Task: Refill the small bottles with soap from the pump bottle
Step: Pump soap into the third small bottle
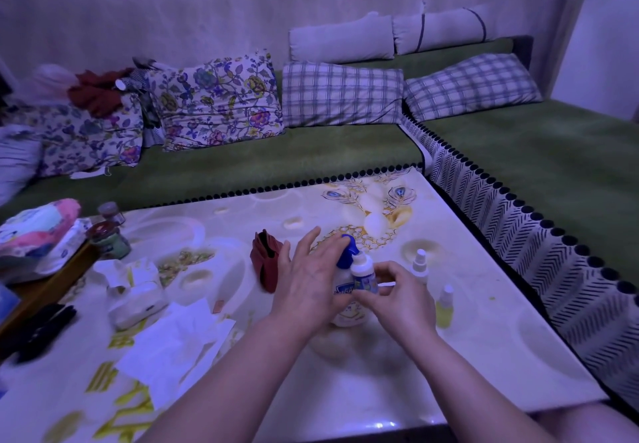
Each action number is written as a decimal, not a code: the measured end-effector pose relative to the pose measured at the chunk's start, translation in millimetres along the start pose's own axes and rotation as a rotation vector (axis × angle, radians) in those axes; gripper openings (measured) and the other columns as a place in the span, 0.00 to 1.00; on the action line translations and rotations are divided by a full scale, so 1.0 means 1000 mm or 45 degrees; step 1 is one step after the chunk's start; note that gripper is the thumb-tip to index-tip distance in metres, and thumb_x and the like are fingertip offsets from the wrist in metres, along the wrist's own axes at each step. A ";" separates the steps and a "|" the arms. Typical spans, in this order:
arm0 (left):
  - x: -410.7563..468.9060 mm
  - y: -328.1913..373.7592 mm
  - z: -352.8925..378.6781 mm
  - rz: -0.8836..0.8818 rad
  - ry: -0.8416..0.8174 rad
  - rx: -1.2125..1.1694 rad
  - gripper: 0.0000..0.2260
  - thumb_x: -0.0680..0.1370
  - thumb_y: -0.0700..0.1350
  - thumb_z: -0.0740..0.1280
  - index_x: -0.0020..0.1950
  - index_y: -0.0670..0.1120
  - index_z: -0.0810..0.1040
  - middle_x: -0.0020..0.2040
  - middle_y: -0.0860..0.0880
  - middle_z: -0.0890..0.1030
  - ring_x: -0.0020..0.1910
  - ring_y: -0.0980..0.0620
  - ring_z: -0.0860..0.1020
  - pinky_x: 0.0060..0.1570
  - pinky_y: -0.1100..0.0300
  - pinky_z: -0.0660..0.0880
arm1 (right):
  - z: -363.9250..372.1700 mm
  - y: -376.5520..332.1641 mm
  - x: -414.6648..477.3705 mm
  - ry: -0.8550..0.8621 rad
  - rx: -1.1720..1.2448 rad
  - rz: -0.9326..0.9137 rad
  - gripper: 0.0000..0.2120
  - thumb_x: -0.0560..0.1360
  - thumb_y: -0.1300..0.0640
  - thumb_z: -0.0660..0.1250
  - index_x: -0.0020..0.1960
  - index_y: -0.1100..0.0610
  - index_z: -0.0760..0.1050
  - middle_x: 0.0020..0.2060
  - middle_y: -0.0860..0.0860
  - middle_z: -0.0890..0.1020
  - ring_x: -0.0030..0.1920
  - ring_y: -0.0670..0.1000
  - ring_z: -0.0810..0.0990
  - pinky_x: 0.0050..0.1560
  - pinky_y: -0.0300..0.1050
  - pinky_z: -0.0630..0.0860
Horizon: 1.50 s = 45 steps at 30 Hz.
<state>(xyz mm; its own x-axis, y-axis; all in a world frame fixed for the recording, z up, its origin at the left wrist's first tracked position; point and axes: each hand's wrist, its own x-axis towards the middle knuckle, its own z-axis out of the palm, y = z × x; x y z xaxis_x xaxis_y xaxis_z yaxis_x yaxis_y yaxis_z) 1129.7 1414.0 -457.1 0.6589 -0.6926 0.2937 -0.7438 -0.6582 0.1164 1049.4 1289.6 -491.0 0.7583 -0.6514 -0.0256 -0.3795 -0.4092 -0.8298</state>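
Note:
A white pump bottle with a blue pump head stands in the middle of the table. My left hand rests on the pump head and the bottle's left side, fingers spread. My right hand holds a small white bottle upright against the pump spout. Two more small bottles stand to the right: a white spray bottle and one with yellow liquid.
A red pouch lies left of the pump bottle. Tissues and a tissue pack lie at front left, jars and a wipes pack at far left. A green sofa with pillows wraps the table's far and right sides.

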 end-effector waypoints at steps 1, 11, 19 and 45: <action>0.001 0.000 0.000 -0.008 0.010 -0.016 0.35 0.71 0.61 0.68 0.74 0.58 0.57 0.75 0.62 0.60 0.76 0.54 0.48 0.72 0.44 0.50 | -0.001 -0.002 0.000 0.006 0.011 -0.001 0.16 0.62 0.46 0.76 0.47 0.44 0.76 0.42 0.36 0.82 0.43 0.38 0.81 0.42 0.40 0.72; -0.003 0.001 0.002 -0.040 0.007 -0.060 0.37 0.71 0.58 0.69 0.75 0.58 0.55 0.76 0.62 0.56 0.76 0.54 0.49 0.72 0.45 0.50 | 0.000 -0.003 -0.001 0.022 0.019 -0.018 0.16 0.63 0.48 0.76 0.48 0.44 0.76 0.43 0.36 0.81 0.43 0.39 0.81 0.40 0.40 0.71; -0.002 0.001 0.004 -0.045 0.014 -0.034 0.38 0.70 0.58 0.70 0.75 0.58 0.54 0.76 0.61 0.57 0.76 0.54 0.49 0.72 0.45 0.51 | 0.001 -0.001 0.002 0.025 0.017 -0.024 0.16 0.63 0.47 0.76 0.48 0.44 0.76 0.44 0.36 0.82 0.43 0.40 0.81 0.42 0.40 0.72; 0.001 -0.001 -0.006 0.001 -0.122 0.023 0.41 0.69 0.57 0.72 0.75 0.58 0.52 0.76 0.62 0.55 0.76 0.54 0.45 0.72 0.44 0.47 | -0.003 0.002 0.004 -0.012 -0.019 0.007 0.16 0.63 0.48 0.76 0.48 0.44 0.76 0.42 0.36 0.82 0.42 0.38 0.80 0.41 0.40 0.70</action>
<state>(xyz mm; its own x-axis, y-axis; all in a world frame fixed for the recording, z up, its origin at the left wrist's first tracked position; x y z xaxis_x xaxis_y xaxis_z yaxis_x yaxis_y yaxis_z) 1130.6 1416.2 -451.3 0.6668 -0.7175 0.2013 -0.7426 -0.6624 0.0989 1050.4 1284.7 -491.2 0.7611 -0.6477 -0.0354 -0.3913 -0.4150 -0.8214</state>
